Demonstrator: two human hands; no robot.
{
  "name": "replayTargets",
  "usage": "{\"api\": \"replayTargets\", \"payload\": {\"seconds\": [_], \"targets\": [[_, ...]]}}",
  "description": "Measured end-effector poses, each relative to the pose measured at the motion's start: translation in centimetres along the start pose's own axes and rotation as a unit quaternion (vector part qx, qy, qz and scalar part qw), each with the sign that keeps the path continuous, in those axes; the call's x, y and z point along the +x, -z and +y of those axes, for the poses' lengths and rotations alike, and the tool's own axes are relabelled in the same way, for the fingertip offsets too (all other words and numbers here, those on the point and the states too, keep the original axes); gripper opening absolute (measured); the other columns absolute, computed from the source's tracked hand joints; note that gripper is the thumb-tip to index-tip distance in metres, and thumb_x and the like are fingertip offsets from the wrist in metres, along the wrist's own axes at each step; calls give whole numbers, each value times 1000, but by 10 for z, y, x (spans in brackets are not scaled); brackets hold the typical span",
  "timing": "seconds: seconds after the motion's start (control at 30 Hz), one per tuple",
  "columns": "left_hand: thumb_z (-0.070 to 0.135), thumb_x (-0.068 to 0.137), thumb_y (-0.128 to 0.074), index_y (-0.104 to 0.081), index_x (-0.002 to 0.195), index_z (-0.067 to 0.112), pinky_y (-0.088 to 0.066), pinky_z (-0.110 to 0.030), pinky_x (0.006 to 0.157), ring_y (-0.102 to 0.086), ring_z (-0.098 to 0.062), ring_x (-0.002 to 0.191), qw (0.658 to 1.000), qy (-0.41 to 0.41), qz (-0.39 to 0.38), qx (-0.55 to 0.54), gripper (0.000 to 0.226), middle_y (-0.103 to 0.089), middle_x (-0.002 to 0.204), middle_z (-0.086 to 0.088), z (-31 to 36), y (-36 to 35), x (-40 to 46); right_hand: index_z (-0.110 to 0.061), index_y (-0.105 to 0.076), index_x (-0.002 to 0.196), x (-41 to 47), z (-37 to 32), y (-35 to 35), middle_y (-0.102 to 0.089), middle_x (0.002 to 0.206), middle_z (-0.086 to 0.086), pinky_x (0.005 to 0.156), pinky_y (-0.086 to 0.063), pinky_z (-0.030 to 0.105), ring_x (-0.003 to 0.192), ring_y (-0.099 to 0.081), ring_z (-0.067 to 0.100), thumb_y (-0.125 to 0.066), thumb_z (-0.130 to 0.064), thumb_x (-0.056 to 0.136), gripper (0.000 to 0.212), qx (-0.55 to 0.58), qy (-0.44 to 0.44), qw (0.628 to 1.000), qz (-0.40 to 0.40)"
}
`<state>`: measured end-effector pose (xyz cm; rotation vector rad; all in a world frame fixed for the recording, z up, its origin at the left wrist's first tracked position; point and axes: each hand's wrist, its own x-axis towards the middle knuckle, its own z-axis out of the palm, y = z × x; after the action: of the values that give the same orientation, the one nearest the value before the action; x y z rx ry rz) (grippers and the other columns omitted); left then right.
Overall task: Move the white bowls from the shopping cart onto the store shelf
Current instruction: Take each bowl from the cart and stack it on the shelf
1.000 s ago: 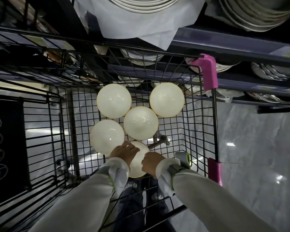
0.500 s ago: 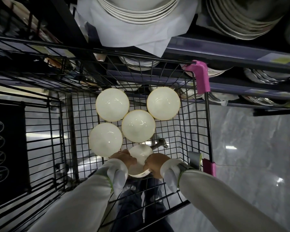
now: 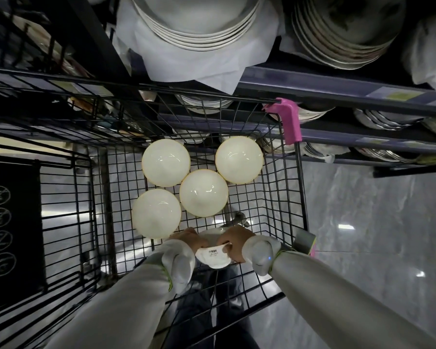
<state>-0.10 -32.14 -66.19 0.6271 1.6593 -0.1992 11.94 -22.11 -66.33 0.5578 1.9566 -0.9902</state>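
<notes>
Several white bowls with thin gold rims sit in the black wire shopping cart (image 3: 285, 197): one far left (image 3: 165, 162), one far right (image 3: 239, 159), one in the middle (image 3: 203, 192), one near left (image 3: 156, 213). At the cart's near end, both my hands grip another white bowl (image 3: 213, 255), tilted so its labelled underside faces me. My left hand (image 3: 186, 238) holds its left side and my right hand (image 3: 233, 241) its right side. The store shelf (image 3: 337, 93) runs across the top.
Stacks of plates (image 3: 199, 23) on white paper and more dishes (image 3: 342, 34) fill the shelf above. Lower shelf levels hold further plate stacks (image 3: 388, 122). A pink plastic corner guard (image 3: 288, 119) marks the cart's far right corner. Grey glossy floor (image 3: 375, 235) lies to the right.
Both hands have lifted the nearest bowl off the cart floor and tilted it towards me, so its underside now shows. The other bowls have not moved.
</notes>
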Motion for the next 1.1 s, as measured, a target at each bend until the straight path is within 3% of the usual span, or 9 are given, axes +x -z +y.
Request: {"api": "replayTargets", "payload": {"seconds": [0.07, 0.23, 0.4, 0.5, 0.6, 0.7, 0.8, 1.0, 1.1], "targets": [[42, 80, -55, -48, 130, 16, -39, -34, 106, -46, -29, 125, 999, -18, -14, 45, 56, -47, 136, -8, 1, 1, -7, -11, -63, 111, -7, -4, 7, -62, 118, 15, 87, -44, 30, 107, -57, 32, -48, -14, 88, 29, -7, 11, 1000, -1], [18, 88, -54, -49, 131, 22, -39, -37, 106, -45, -32, 127, 986, -91, 16, 137, 43, -47, 134, -13, 9, 8, -20, -10, -64, 113, -24, -14, 24, -64, 119, 12, 94, -45, 33, 111, -57, 28, -55, -11, 87, 27, 32, 25, 998, 47], [9, 90, -45, -53, 127, 14, -34, -24, 82, -52, -16, 106, 988, -133, 72, 40, 38, -56, 108, -7, 22, 11, -37, -9, -69, 102, -37, -21, 38, -70, 108, 10, 90, -45, 29, 102, -61, 25, -57, -10, 85, 21, 39, 45, 995, 82], [15, 93, -45, -56, 124, 9, -40, -26, 84, -54, -26, 118, 987, -122, 106, 12, 33, -58, 110, -10, 29, 12, -50, -11, -69, 102, -46, -25, 46, -69, 109, 8, 89, -44, 27, 104, -60, 24, -58, -11, 84, 21, 47, 39, 994, 88], [27, 91, -46, -59, 119, 7, -43, -29, 86, -56, -27, 115, 984, -129, 119, -13, 36, -62, 120, -14, 33, 16, -58, -12, -69, 103, -52, -28, 55, -69, 109, 9, 81, -37, 20, 103, -60, 23, -60, -12, 84, 22, 54, 40, 993, 96], [43, 84, -42, -61, 109, 2, -45, -33, 84, -59, -30, 108, 982, -138, 127, -20, 51, -65, 111, -19, 36, 23, -68, -10, -70, 101, -61, -33, 64, -70, 107, 10, 82, -41, 21, 102, -61, 24, -61, -12, 83, 21, 65, 40, 991, 113], [29, 94, -48, -59, 110, 2, -43, -33, 85, -57, -31, 109, 980, -144, 140, -12, 33, -63, 113, -19, 40, 31, -78, -12, -69, 102, -71, -39, 73, -70, 105, 9, 79, -42, 23, 99, -62, 21, -61, -12, 83, 21, 76, 33, 989, 125], [22, 93, -51, -61, 100, 3, -30, -17, 55, -47, -18, 83, 959, -176, 215, -60, 22, -53, 85, -8, 48, 47, -98, -11, -71, 95, -93, -51, 99, -71, 98, 8, 74, -39, 20, 84, -54, 11, -64, -11, 80, 16, 88, 45, 980, 172], [22, 94, -49, -61, 100, 6, -32, -24, 61, -48, -20, 85, 949, -185, 246, -64, 21, -52, 85, -7, 58, 65, -115, -9, -70, 92, -108, -61, 118, -69, 92, 7, 64, -41, 14, 82, -54, 11, -64, -11, 80, 14, 115, 54, 971, 201]]}}
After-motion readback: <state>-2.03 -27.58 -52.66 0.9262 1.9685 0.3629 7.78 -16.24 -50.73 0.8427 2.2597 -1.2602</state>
